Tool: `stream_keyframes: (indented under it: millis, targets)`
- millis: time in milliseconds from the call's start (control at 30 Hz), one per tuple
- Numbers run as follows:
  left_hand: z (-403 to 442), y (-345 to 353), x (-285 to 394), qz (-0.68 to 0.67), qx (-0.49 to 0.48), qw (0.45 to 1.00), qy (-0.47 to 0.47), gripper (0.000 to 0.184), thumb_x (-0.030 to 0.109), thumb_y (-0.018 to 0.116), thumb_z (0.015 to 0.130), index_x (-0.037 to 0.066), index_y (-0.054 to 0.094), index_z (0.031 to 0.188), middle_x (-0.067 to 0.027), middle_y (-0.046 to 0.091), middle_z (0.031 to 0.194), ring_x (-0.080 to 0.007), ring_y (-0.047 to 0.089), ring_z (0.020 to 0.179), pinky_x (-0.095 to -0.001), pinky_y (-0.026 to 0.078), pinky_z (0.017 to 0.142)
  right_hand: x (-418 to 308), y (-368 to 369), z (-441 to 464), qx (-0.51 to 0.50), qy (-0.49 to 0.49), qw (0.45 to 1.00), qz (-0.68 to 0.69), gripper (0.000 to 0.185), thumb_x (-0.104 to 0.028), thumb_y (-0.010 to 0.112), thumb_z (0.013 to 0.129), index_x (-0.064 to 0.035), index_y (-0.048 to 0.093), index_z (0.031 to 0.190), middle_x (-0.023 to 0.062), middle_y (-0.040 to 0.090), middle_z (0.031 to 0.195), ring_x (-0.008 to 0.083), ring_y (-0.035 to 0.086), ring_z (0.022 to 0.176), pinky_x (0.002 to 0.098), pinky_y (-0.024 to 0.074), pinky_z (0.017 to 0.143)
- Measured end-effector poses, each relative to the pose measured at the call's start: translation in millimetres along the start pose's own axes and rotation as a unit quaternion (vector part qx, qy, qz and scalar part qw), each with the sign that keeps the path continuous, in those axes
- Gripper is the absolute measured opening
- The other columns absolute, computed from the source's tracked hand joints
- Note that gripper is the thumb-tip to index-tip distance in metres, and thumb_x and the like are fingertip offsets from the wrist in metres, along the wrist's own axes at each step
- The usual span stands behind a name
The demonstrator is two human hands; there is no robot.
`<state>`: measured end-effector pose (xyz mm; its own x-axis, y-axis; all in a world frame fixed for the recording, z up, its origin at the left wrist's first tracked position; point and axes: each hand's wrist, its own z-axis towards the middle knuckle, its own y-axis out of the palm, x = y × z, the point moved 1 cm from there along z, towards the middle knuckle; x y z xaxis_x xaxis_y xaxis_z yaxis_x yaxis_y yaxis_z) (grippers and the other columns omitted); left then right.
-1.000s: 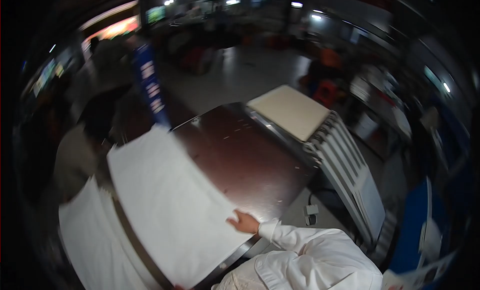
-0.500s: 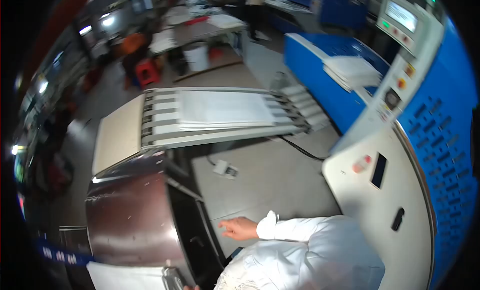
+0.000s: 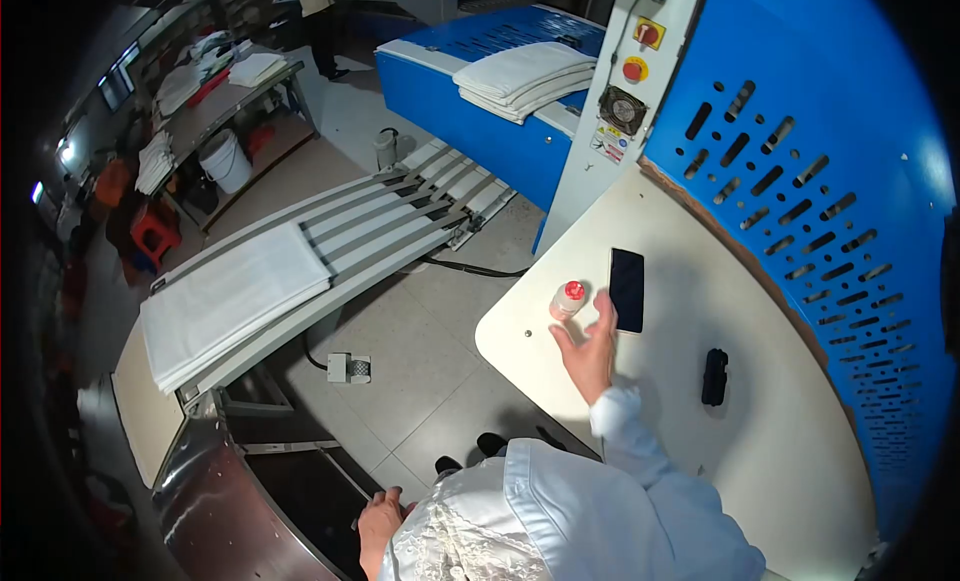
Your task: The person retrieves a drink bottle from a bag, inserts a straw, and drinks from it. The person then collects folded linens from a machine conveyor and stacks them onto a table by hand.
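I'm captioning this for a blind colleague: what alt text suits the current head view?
A person's open right hand is beside a red-capped bottle on a white table, near a black phone; the left hand is low, by the clothing. Folded cloth lies on a slatted conveyor to the left.

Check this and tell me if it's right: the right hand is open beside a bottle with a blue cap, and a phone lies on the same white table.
One thing is wrong: the cap on the bottle is red, not blue, as the head view shows. The right hand is open beside it, and a phone lies on the same white table.
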<state>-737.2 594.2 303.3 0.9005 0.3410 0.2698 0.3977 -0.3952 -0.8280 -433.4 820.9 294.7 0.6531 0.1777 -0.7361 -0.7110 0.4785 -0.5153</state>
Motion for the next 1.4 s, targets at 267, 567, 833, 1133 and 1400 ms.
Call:
stream_keyframes:
  millis: [267,567,833,1133,1400]
  targets:
    - [9.1,14.8,-40.3,-0.014,-0.029,0.999,0.012,0.036,0.032,0.052,0.08,0.014,0.05,0.111,-0.0137,0.057,0.1,-0.0319,0.056,0.096,-0.0397,0.046,0.079,37.0,48.2,14.8,0.004,0.083,0.996,-0.027,0.051,-0.024,0.072,0.072,0.0019,0.049,0.11,0.0185,0.061,0.098,0.0329,0.06,0.088,0.0379,0.0462,0.077]
    - [10.8,31.2,-67.9,-0.012,-0.073,0.997,-0.039,0.04,0.039,0.051,0.079,0.018,0.05,0.113,-0.0121,0.054,0.114,-0.0317,0.053,0.105,-0.0379,0.045,0.087,-95.5,33.0,28.7,-0.266,0.067,0.838,0.472,0.039,-0.016,0.067,0.081,0.0011,0.05,0.111,0.005,0.058,0.1,0.0115,0.057,0.089,0.0259,0.0458,0.08]
    - [22.8,65.6,-88.2,0.038,-0.034,0.998,0.042,0.02,0.027,0.046,0.083,0.015,0.048,0.098,-0.0109,0.056,0.093,-0.0287,0.059,0.089,-0.0387,0.046,0.077,-209.1,-4.9,4.4,-0.26,-0.282,0.833,0.4,0.051,-0.021,0.08,0.065,0.0,0.055,0.104,0.0133,0.06,0.101,0.0249,0.06,0.09,0.0337,0.0484,0.078]
    - [6.3,45.0,-72.1,0.019,-0.058,0.998,0.035,0.023,0.027,0.046,0.082,0.014,0.049,0.1,-0.0135,0.057,0.096,-0.0301,0.058,0.093,-0.0385,0.045,0.08,-298.5,-41.9,-34.8,-0.173,-0.54,0.714,0.411,0.019,-0.015,0.067,0.075,-0.0049,0.057,0.088,0.0122,0.064,0.09,0.0251,0.064,0.08,0.0286,0.0496,0.057]
    - [-3.5,47.8,-74.0,0.007,-0.06,0.998,0.029,0.023,0.028,0.046,0.082,0.014,0.049,0.1,-0.0135,0.057,0.096,-0.03,0.058,0.093,-0.0385,0.045,0.08,-306.9,-39.8,-52.3,-0.085,-0.513,0.741,0.425,0.034,-0.012,0.074,0.068,-0.0104,0.057,0.098,0.0111,0.061,0.099,0.0237,0.06,0.086,0.026,0.0503,0.062]
